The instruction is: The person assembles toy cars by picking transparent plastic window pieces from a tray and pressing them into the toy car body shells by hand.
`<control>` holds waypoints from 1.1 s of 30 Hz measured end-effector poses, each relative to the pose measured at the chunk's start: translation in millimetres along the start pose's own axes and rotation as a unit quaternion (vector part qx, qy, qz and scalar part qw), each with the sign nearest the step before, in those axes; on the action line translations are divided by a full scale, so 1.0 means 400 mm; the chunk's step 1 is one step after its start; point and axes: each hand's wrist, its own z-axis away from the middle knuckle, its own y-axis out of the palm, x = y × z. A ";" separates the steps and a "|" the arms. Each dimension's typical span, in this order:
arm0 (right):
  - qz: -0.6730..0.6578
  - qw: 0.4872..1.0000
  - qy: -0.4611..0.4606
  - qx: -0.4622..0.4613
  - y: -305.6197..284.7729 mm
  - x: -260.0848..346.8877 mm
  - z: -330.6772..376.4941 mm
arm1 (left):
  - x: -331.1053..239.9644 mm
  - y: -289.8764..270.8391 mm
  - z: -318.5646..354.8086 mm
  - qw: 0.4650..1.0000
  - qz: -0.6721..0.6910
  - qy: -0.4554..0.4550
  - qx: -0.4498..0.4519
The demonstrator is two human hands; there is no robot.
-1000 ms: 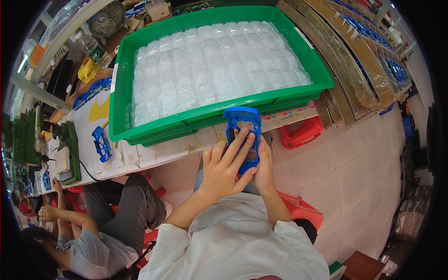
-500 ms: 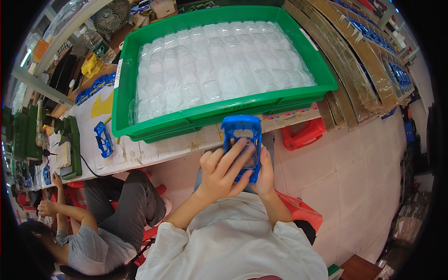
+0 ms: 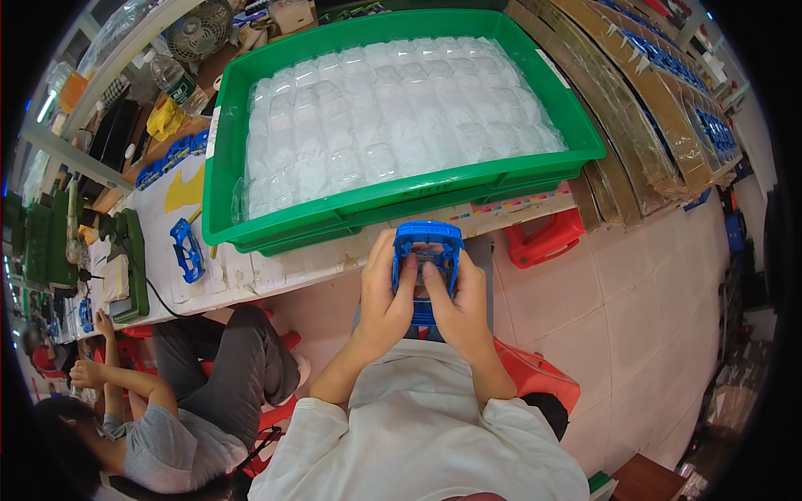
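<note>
A blue plastic toy car body shell (image 3: pixel 428 232) is held upright in front of my lap, its hollow inside facing me. My left hand (image 3: pixel 384 296) wraps round its left side and my right hand (image 3: pixel 464 307) round its right. Both thumbs reach into the hollow, close together, on what looks like a clear plastic piece; its edges are hard to make out. Past the shell stands a green crate (image 3: pixel 401 189) full of clear molded plastic pieces (image 3: pixel 393 100) packed in rows.
Another blue shell (image 3: pixel 186 250) lies on the white worktable (image 3: pixel 242 280), left of the crate. Several blue shells (image 3: pixel 171 157) sit farther back. Cardboard trays (image 3: pixel 622 108) stand at the right, near a red stool (image 3: pixel 547 240). A co-worker (image 3: pixel 171 426) sits at my left.
My left hand has moved from over the shell's hollow to its left side. Both thumbs are now inside it. The shell has come slightly lower and tilted.
</note>
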 end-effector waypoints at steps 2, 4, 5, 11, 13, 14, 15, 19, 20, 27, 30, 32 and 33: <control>0.021 0.999 -0.037 -0.032 0.008 -0.006 -0.006 | -0.005 0.011 -0.006 1.000 -0.011 0.012 -0.013; 0.040 0.994 -0.075 -0.063 0.014 -0.011 -0.013 | -0.005 0.015 -0.010 0.999 -0.024 0.024 -0.026; 0.047 0.991 -0.091 -0.080 0.015 -0.011 -0.016 | -0.001 0.015 -0.011 0.999 -0.031 0.017 -0.029; 0.076 0.983 -0.129 -0.108 0.009 -0.036 -0.024 | 0.003 0.019 -0.010 0.998 -0.061 -0.007 -0.035; 0.066 0.983 -0.129 -0.110 0.009 -0.034 -0.022 | 0.003 0.021 -0.006 0.998 -0.050 -0.007 -0.040; 0.074 0.983 -0.126 -0.114 0.007 -0.037 -0.020 | 0.002 0.021 -0.005 0.998 -0.037 -0.017 -0.038; 0.082 0.982 -0.123 -0.118 0.006 -0.039 -0.020 | 0.002 0.022 -0.006 0.999 -0.025 -0.028 -0.036; 0.078 0.981 -0.128 -0.120 0.008 -0.036 -0.022 | 0.002 0.023 -0.005 0.999 -0.023 -0.027 -0.035; 0.075 0.981 -0.129 -0.123 0.011 -0.033 -0.022 | 0.002 0.023 -0.004 0.999 -0.015 -0.031 -0.040; 0.090 0.978 -0.144 -0.120 0.013 -0.026 -0.022 | 0.023 0.018 0.006 0.999 -0.020 -0.001 -0.035; 0.096 0.979 -0.140 -0.112 0.012 -0.025 -0.020 | 0.024 0.019 0.009 0.999 -0.029 0.004 -0.045; 0.100 0.979 -0.146 -0.105 0.013 -0.015 -0.020 | 0.000 0.025 0.000 0.997 -0.001 0.010 -0.073; 0.105 0.978 -0.152 -0.100 0.013 -0.010 -0.020 | -0.007 0.028 -0.003 0.995 0.027 0.016 -0.099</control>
